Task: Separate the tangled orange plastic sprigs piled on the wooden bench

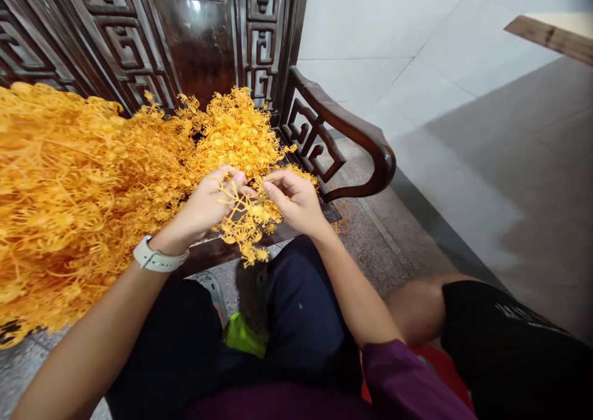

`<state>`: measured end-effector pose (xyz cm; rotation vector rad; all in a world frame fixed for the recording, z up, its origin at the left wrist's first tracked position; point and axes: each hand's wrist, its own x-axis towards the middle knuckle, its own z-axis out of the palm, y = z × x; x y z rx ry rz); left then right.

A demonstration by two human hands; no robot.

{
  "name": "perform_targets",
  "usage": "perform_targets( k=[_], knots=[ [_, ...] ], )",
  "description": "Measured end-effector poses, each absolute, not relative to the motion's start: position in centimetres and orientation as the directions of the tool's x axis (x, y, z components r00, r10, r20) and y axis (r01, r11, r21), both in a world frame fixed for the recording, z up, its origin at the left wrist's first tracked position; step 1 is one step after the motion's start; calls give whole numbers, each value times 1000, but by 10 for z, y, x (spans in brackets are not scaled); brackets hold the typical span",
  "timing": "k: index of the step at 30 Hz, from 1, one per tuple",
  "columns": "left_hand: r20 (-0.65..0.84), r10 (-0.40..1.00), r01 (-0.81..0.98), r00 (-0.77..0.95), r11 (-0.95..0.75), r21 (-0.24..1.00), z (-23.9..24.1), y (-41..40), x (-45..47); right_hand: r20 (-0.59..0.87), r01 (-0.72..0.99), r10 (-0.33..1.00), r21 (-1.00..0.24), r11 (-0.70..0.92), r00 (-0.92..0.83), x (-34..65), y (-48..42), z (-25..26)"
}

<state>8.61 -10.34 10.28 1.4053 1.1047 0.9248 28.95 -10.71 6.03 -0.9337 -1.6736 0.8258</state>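
My left hand (215, 197), with a pale watch (160, 258) on its wrist, is closed around the stems of an orange artificial flower sprig (245, 222). The sprig's branching tips hang down in front of the bench edge, above my knees. Close by on the right, my right hand (294, 199) pinches with thumb and forefinger near the sprig's upper part; what lies between those fingertips is too small to make out. Behind both hands a pile of the same orange sprigs (236, 133) rests on the dark wooden bench (210, 253).
A larger heap of orange sprigs (83, 204) fills the bench on the left. The curved wooden armrest (365, 142) rises at right, beside a pale tiled wall (361, 31). Another person's leg in black shorts (500, 340) is at lower right. Something bright green (243, 335) shows between my legs.
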Motion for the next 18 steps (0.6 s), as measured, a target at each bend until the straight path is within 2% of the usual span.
perform_targets(
  k=[4,8,13,15,18],
  knots=[
    [-130,921,212,368,53,976,106,-105,87,492,235,869,-840,489,-48,291,-105,59],
    [-117,913,273,391,7,962,103,-106,90,526,302,850,-815,494,30,286,-108,60],
    [-51,902,218,429,-49,975,93,-107,90,495,224,867,-841,492,-46,280,-113,60],
    [35,892,211,450,-145,967,91,-105,88,466,191,882,-861,471,-74,280,-113,59],
    [136,856,302,498,-318,899,91,-103,83,386,148,906,-899,411,-174,281,-111,57]
  ],
)
